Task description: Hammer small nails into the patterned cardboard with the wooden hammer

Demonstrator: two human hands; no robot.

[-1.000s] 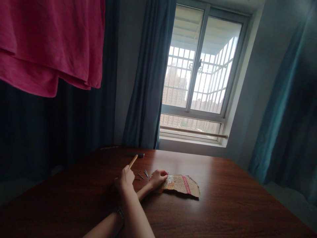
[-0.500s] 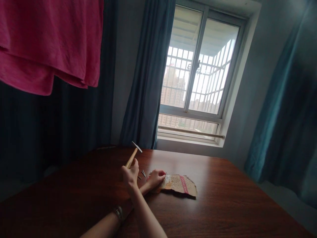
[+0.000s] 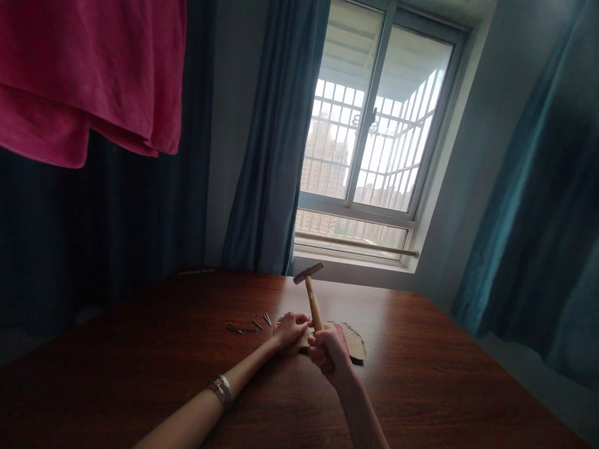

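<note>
No boxes or trays here, just a dark wood surface (image 3: 421,374) with a few bits on it. The closest thing to a holder is a torn piece of cardboard (image 3: 354,342) with a pink strip and dots, lying flat near the middle of the surface.

Right hand (image 3: 327,352) is closed in a fist around the wooden handle of a small hammer (image 3: 311,293). The hammer stands nearly upright, metal head at the top, raised above the cardboard and not touching it. The hand sits just over the near edge of the cardboard.

Left hand (image 3: 290,327) rests on the left end of the cardboard, fingers curled in and pinched together at the tips. Whatever they're pinching is too small to make out. There's a bracelet (image 3: 221,390) on that wrist.

A few nails (image 3: 253,322) lie loose on the surface just left of the left hand, spread out a bit and not touching it.

Behind it all is a window (image 3: 369,143) with blue curtains (image 3: 266,156), and a pink cloth (image 3: 88,68) hangs top left.
</note>
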